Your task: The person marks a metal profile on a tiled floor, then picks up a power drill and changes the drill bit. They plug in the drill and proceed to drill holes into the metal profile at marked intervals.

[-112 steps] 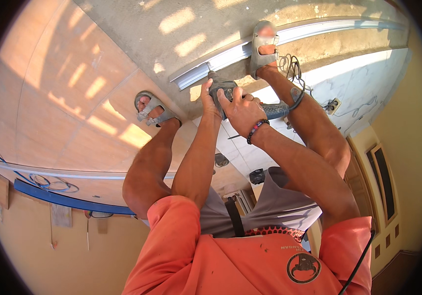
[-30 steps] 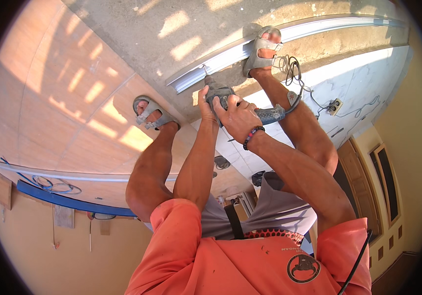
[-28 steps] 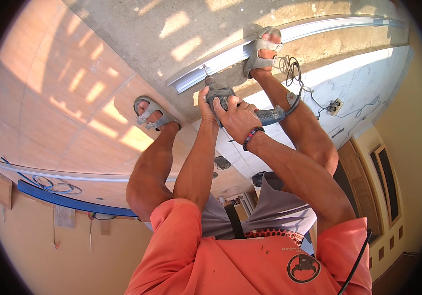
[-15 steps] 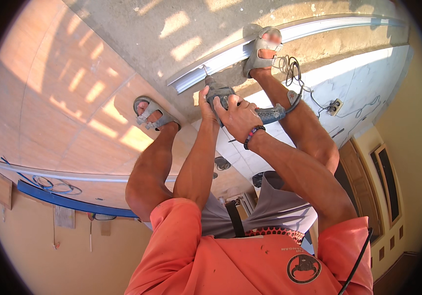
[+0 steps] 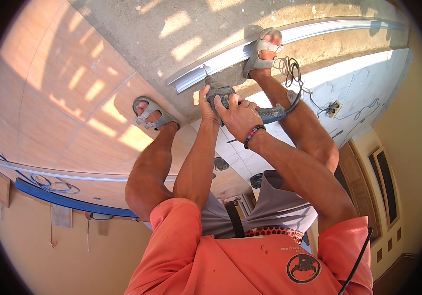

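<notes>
A corded power drill [image 5: 219, 90] with a blue handle is held in both my hands. My left hand [image 5: 207, 109] grips it close behind the chuck, thumb up along its side. Over the rear of its body, my right hand [image 5: 240, 117] is closed, with a beaded bracelet at that wrist. The thin drill bit [image 5: 205, 70] points at the near end of a long silver-white metal channel [image 5: 191, 80] lying on the concrete. Whether the bit is in the metal or just touching it, I cannot tell. My right foot in a grey sandal [image 5: 260, 54] stands on the channel.
The drill's black cord [image 5: 297, 73] loops past my right leg towards a socket block [image 5: 335, 108] on white marbled tiles [image 5: 358, 73]. Tan tiles [image 5: 48, 113] are under my left sandal [image 5: 154, 114]. A long blue bar [image 5: 68, 200] and coiled blue cable [image 5: 48, 183] are at left.
The drill, both hands and the channel keep nearly the same place. Only the view shifts slightly.
</notes>
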`<control>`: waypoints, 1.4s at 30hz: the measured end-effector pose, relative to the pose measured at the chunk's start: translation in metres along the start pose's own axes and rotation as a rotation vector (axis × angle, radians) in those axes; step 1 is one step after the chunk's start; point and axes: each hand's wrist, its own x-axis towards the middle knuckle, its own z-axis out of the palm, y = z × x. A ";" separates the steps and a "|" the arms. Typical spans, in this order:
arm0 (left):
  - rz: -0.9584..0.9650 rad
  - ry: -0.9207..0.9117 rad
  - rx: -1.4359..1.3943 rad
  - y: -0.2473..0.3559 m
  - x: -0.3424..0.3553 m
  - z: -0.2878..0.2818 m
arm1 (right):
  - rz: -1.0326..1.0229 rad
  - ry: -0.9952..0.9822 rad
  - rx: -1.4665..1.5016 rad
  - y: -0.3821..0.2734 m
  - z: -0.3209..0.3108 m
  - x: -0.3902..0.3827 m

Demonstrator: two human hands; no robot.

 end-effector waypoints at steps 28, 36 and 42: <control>0.001 0.060 0.199 0.016 -0.010 0.006 | 0.122 0.114 0.102 -0.014 0.017 -0.007; -0.026 0.046 0.208 0.013 -0.018 0.013 | 0.127 0.138 0.100 -0.015 0.023 -0.012; -0.048 0.190 0.197 0.013 -0.007 -0.007 | 0.043 0.009 0.107 -0.006 0.014 -0.010</control>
